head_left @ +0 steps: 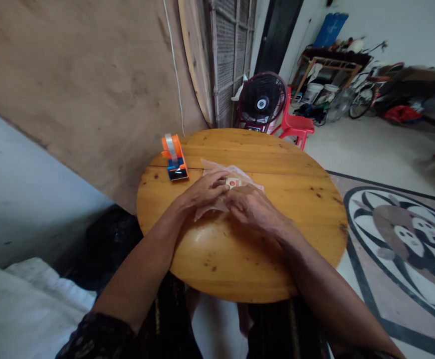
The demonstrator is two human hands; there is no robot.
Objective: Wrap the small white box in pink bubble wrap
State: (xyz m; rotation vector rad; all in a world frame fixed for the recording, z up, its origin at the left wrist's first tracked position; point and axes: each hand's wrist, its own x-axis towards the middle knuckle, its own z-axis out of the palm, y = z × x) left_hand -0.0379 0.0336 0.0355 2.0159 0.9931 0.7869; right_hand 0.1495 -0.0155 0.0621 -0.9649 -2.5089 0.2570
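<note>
A small pale box with a red and orange print lies near the middle of the round wooden table, between my two hands. Beneath it spreads a crumpled, see-through pinkish plastic sheet, which looks like bubble wrap. My left hand reaches in from the left, its fingers closed against the box's left side. On the near right side, my right hand is curled against the box and the sheet; its fingertips are partly hidden. An orange and blue tape dispenser with a roll of clear tape stands left of the sheet.
The round wooden table has a board wall close on its left. Past its far edge are a black fan and a red plastic chair. A dark plastic bag lies low at the left.
</note>
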